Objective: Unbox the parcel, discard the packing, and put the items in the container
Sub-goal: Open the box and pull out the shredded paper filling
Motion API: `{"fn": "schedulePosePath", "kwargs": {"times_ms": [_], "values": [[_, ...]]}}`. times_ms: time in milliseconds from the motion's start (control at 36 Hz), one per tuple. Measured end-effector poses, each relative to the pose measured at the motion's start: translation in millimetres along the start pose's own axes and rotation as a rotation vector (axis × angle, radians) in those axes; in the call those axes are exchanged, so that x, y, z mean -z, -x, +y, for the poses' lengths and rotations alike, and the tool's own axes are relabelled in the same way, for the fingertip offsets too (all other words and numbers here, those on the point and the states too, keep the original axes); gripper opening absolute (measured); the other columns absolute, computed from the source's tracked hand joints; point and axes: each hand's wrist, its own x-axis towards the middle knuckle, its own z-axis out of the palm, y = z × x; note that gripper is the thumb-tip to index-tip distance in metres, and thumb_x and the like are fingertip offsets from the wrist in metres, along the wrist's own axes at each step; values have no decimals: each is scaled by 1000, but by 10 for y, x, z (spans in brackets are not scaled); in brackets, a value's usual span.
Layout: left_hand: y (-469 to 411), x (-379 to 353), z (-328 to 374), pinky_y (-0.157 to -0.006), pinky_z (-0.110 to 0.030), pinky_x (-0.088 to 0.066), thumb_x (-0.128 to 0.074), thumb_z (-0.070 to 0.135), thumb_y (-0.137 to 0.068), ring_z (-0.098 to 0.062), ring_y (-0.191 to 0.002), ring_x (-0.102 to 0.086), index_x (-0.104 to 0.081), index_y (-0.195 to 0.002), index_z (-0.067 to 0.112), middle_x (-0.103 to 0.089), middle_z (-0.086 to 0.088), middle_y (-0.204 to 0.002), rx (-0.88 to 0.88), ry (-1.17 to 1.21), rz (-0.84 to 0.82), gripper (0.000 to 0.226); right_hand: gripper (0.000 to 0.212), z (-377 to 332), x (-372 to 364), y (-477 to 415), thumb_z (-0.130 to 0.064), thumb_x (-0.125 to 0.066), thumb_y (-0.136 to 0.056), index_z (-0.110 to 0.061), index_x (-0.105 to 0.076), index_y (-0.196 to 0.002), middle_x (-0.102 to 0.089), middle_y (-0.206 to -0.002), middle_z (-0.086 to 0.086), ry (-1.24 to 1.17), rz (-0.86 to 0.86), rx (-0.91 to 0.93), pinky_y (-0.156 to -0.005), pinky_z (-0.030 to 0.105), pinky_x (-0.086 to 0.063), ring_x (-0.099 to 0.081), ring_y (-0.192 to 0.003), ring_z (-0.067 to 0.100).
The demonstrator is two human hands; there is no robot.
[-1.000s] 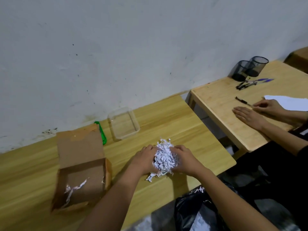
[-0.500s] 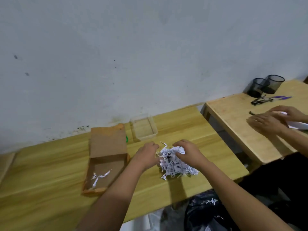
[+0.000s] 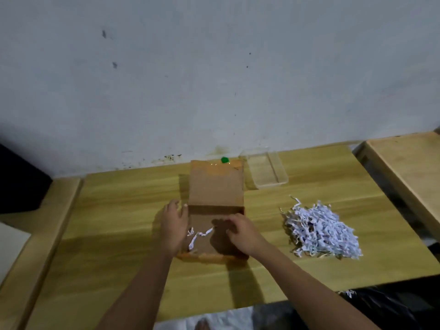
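The wooden table (image 3: 119, 234) carries everything relevant. At its centre stands the open cardboard box (image 3: 215, 225), lid flap folded back toward the wall. To the right, well apart from the box, lies a loose pile of shredded paper (image 3: 320, 228), not yet discarded. Behind it, near the wall and just beside the lid, sits the clear plastic container (image 3: 264, 170), which appears empty. A small green object (image 3: 224, 160) shows only as a tip behind the lid; its nature cannot be told.

The left hand (image 3: 173, 225) lies flat against the box's outer left wall, fingers loosely spread, bracing rather than gripping. The right hand (image 3: 240, 233) is inside the box, fingers curled downward toward the floor; whether it holds anything cannot be told. A few paper strips (image 3: 197, 235) rest on the box floor between the hands. No packed item is visible inside.

Judgement: the step in hand is clearing the remainder from the box. Recommended practice: keep the left hand steadying the wall so the light box does not slide; sweep the strips together toward one corner and lift them in one pinch, since single strips will scatter; check the shadowed right half of the floor under the hand for items.
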Motion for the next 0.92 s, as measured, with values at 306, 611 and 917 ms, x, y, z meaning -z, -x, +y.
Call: {"fn": "schedulePosePath", "kwargs": {"times_ms": [306,611,917], "values": [[-45,-286,-175,-77,-26,-33,-36,23,-100,-20,-91,-50,-57,-104,7,-55,-1,-91,115,386,-186,27,45,-116,-437,-196,-1,-48,-80,-5,-49,-124,-44,-130,19,79,60,-332,-101,34,-36,-45,-119,37],[-112,-328,-325,-82,-26,-40,-38,32,-98,-18,-104,-54,-54,-121,9,-59,-3,-113,134,485,-244,36,28,-300,-635,-491,10,-43,-84,3,-62,-104,-63,-99,11,-299,-50,-274,-87,28,-50,-58,-97,22],[-150,-387,-374,-71,-20,-37,-40,32,-98,-16,-96,-54,-56,-116,9,-59,-7,-110,113,513,-211,33,35,-230,-185,-557,5,-32,-86,-10,-64,-84,-60,-105,16,67,-628,-424,-69,27,-50,-57,-96,29]]}}
